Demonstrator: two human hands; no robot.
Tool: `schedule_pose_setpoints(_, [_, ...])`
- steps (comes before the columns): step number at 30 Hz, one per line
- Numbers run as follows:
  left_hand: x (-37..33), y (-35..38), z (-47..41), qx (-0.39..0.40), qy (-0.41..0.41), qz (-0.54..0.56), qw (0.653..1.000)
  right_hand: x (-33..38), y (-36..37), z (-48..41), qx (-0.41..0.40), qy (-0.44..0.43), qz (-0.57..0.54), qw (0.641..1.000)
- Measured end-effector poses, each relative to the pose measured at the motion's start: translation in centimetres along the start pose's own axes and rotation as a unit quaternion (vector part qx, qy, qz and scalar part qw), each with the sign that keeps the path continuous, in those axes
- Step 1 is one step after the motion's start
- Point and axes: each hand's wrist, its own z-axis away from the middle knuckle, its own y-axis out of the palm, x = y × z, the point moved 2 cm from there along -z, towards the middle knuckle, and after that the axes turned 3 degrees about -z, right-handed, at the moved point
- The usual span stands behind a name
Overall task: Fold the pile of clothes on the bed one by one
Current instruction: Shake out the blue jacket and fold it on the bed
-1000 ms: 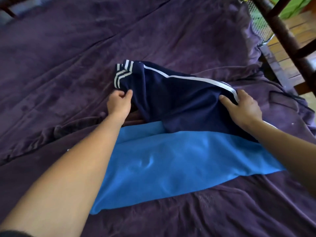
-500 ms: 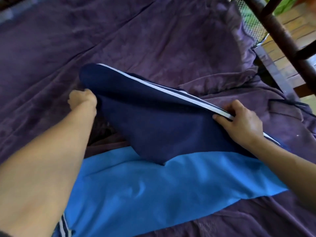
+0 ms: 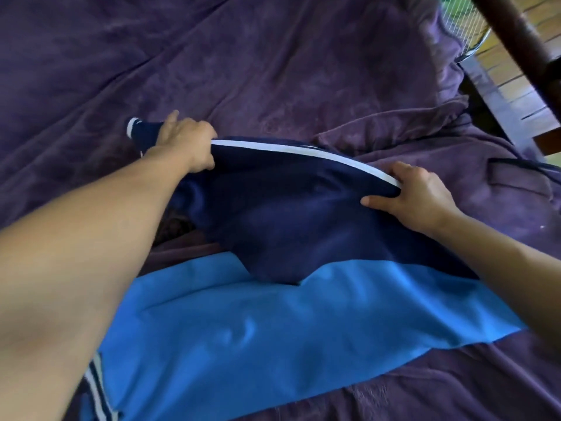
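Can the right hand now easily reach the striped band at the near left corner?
Probably not at once. The right hand grips the navy fabric at its white stripe, and the left forearm lies across the way to the striped band.

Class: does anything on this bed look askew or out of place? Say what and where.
The purple blanket is bunched into ridges at the bed's right edge. The garment sags, its navy half lifted between the left hand and right hand, not flat.
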Motion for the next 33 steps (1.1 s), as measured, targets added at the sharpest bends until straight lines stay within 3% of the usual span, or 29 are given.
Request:
schedule_pose_setpoints(6, [3.1, -3.8, 11.8, -0.154, -0.002, 0.045, 0.987, 1.9, -3.7, 6.3, -0.177, -0.071, -0.003, 0.982])
schedule_pose_setpoints(10, [2.0, -2.6, 22.2, -0.227, 0.041, 0.04, 0.972, 1.7, -5.1, 12.7, -0.218, -0.151, 0.013, 0.964])
schedule_pose_setpoints(13, [0.1, 1.4, 29.8, -0.258, 0.064, 0.034, 0.963, 0.5, -4.2, 17.1, -0.202, -0.195, 0.082, 0.956])
schedule_pose_setpoints(15, [-2.0, 5.0, 33.8, -0.22, 0.059, 0.045, 0.973, -0.5, -2.7, 19.5, -0.166, -0.222, 0.126, 0.952])
schedule_pose_setpoints(17, [-4.2, 9.1, 36.3, -0.081, 0.033, 0.036, 0.995, -2.1, -0.6, 21.5, -0.109, -0.243, 0.189, 0.945])
schedule_pose_setpoints(20, [-7.4, 14.1, 38.7, 0.136, 0.025, 0.046, 0.989, -4.6, 3.4, 23.4, 0.089, -0.155, 0.356, 0.917])
schedule_pose_setpoints(22, [-9.0, 14.6, 39.1, 0.164, 0.02, 0.093, 0.982, -4.8, 4.4, 24.0, 0.14, -0.086, 0.366, 0.916])
schedule_pose_setpoints(24, [-9.6, 13.0, 39.0, 0.1, 0.026, 0.131, 0.986, -3.9, 4.3, 24.2, 0.091, -0.078, 0.279, 0.953])
schedule_pose_setpoints(27, [-10.2, 9.1, 38.3, -0.091, 0.043, 0.136, 0.986, -2.3, 2.9, 23.7, -0.057, -0.131, 0.206, 0.968])
schedule_pose_setpoints(30, [-13.0, 5.9, 36.8, -0.203, 0.099, 0.156, 0.962, -2.9, 2.4, 22.5, -0.03, -0.117, 0.256, 0.959])
schedule_pose_setpoints(33, [-18.1, 4.0, 34.4, -0.223, 0.17, 0.16, 0.947, -7.3, 1.0, 21.1, -0.013, -0.001, 0.264, 0.964])
